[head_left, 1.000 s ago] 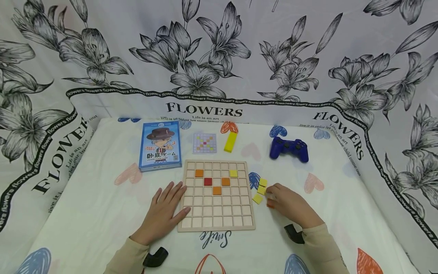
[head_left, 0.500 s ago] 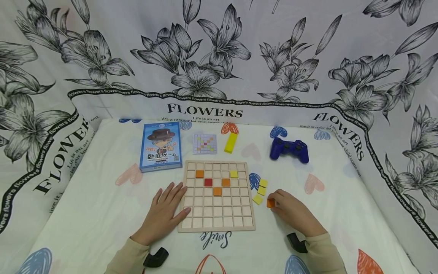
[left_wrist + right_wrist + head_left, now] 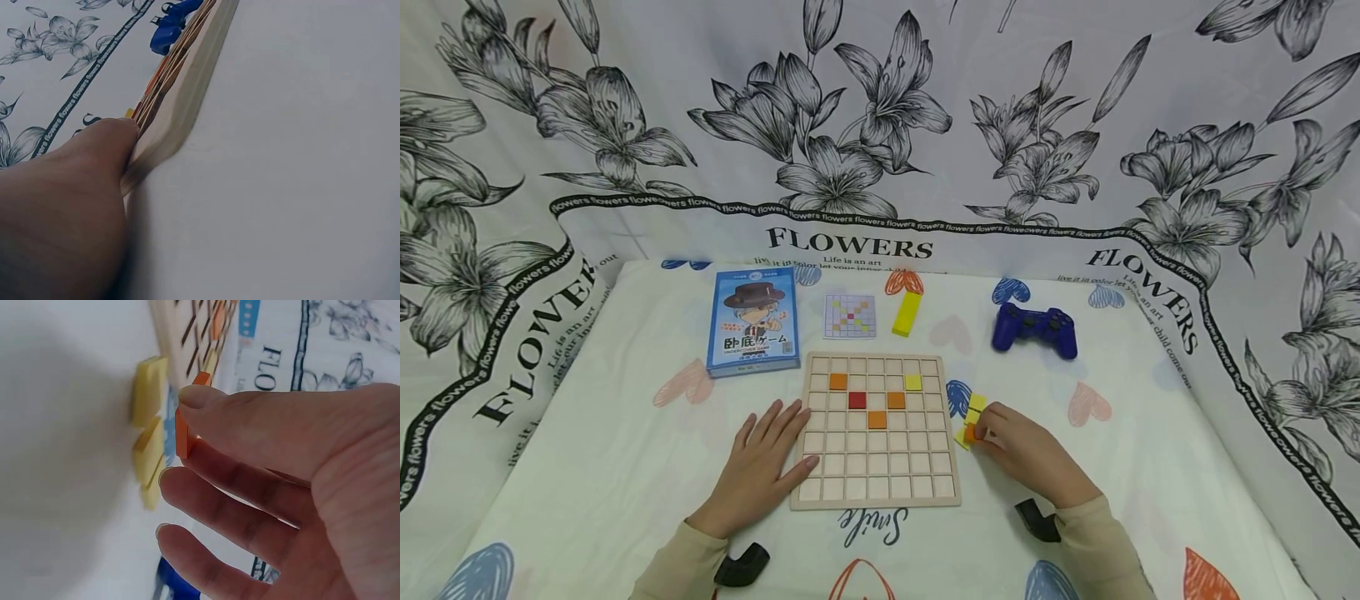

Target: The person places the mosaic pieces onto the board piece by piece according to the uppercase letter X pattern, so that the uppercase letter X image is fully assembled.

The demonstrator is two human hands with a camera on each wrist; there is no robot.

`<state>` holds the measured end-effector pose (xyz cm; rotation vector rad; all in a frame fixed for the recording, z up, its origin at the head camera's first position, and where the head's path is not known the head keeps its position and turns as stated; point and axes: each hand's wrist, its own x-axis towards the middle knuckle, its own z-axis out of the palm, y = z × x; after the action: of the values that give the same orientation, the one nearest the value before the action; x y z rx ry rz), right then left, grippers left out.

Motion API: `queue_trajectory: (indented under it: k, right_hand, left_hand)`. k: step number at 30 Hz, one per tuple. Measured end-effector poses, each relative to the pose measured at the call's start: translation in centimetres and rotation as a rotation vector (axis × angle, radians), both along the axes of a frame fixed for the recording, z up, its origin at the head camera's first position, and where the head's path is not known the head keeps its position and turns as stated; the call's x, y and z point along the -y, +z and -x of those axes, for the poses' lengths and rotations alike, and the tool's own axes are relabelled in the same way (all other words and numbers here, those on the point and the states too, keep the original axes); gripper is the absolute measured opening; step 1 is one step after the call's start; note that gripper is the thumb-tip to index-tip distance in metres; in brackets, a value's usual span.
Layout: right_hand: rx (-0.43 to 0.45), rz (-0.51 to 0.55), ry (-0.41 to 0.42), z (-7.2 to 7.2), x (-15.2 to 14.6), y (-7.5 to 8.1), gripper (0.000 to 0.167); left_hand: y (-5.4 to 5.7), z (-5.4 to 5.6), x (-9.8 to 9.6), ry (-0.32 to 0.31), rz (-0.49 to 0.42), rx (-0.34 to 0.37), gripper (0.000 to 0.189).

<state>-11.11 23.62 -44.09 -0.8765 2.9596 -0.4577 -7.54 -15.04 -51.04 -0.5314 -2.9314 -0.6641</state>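
My right hand (image 3: 1026, 450) pinches an orange square tile (image 3: 182, 432) between thumb and index finger, just right of the wooden grid board (image 3: 867, 487). Beneath and beside it lie several loose yellow tiles (image 3: 149, 394), partly covered by the hand in the head view. The left hand (image 3: 760, 458) lies with spread fingers at the board's left edge, fingertips and thumb touching the rim. Set in the board's squares are a red tile (image 3: 857, 400), several orange tiles (image 3: 877, 420) and one yellow tile (image 3: 913, 382).
Behind the board are a blue game box (image 3: 752, 325), a small card with a coloured grid pattern (image 3: 850, 317) and a long yellow block (image 3: 907, 314). A dark blue game controller (image 3: 1034, 330) rests at the back right. Printed cloth covers the table and hangs behind it.
My right hand lifted the orange tile from the cloth and carried it left and slightly up, over the yellow tiles. The left hand stays in place.
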Motion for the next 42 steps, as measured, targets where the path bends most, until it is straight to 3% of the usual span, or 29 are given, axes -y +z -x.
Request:
queue_trajectory:
  k: [8,14,21,27,42]
  right_hand:
    - [-0.020,-0.018,0.082,1.8,3.9,0.6,0.012]
    - [-0.026,-0.018,0.176,2.4,7.2,1.1,0.012]
    - [0.025,-0.039,0.235,2.6,10.5,0.9,0.013]
    - [-0.016,-0.089,0.307,2.4,12.1,0.1,0.016]
    - [0.008,-0.113,0.352,2.2,14.2,-0.3,0.019]
  left_hand:
    - [0.0,0.0,0.0,-0.007,0.000,-0.012,0.070]
    - [0.0,0.0,0.0,-0.009,-0.004,-0.010,0.070]
    - [0.1,0.0,0.0,-0.007,-0.001,0.000,0.070]
    - [0.3,0.0,-0.1,-0.001,0.002,0.006,0.070]
    - [0.0,0.1,0.1,0.007,0.009,0.021,0.071]
